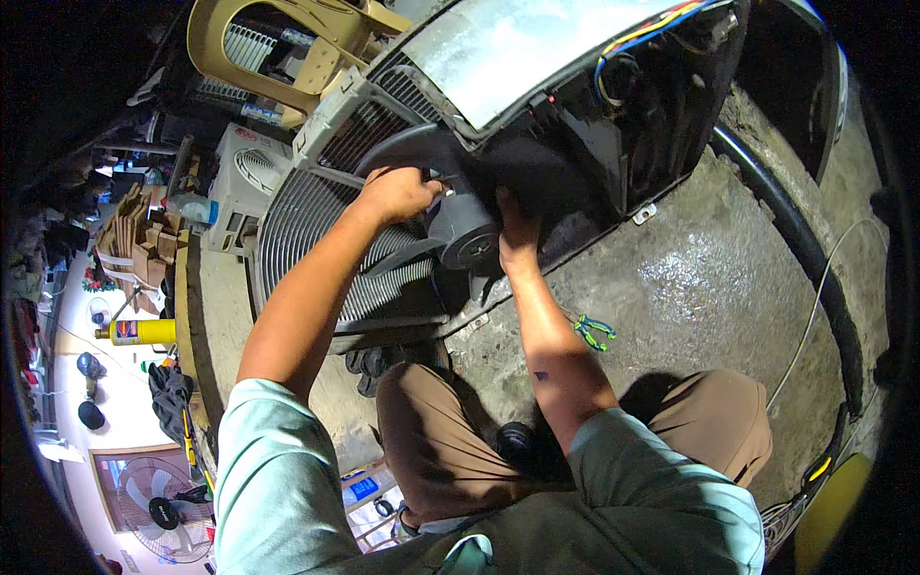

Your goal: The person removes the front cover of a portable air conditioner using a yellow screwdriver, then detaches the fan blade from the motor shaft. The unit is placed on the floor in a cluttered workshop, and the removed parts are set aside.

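Observation:
A black plastic fan [460, 225] with broad blades and a round hub sits inside an opened air conditioner outdoor unit [537, 57]. My left hand [395, 195] is closed by the hub, fingers curled around a small shiny piece that I cannot make out. On the other side of the hub, my right hand [518, 230] grips the fan, its fingers partly lost in shadow. Behind the fan curves the finned metal coil [316, 249]. Green-and-black pliers [594, 331] lie on the floor, right of my right forearm.
Coloured wires [661, 29] run along the unit's upper edge. A thick black hose [805, 240] curves across the concrete floor [671, 287] at right. Farther left are a beige plastic chair [311, 72], a white outdoor unit [244, 177], a yellow cylinder [142, 332] and a fan [165, 513].

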A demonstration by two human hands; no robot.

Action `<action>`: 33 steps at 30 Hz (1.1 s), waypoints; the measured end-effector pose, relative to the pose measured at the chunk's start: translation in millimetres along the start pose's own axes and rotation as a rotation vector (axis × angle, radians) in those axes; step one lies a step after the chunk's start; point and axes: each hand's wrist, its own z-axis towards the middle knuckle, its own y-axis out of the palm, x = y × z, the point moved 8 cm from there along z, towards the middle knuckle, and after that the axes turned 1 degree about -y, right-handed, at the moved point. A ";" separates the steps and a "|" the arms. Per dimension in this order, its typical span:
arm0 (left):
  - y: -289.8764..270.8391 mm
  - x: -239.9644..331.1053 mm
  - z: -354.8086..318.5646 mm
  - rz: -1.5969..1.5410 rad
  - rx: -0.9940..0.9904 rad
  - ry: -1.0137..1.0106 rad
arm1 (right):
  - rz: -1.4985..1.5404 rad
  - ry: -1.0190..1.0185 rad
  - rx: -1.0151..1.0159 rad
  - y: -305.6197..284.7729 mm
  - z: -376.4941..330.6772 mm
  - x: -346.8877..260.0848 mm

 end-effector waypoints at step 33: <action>16.7 20.8 7.5 0.181 -0.026 0.249 | 0.318 0.241 -0.113 13.5 -6.0 -28.2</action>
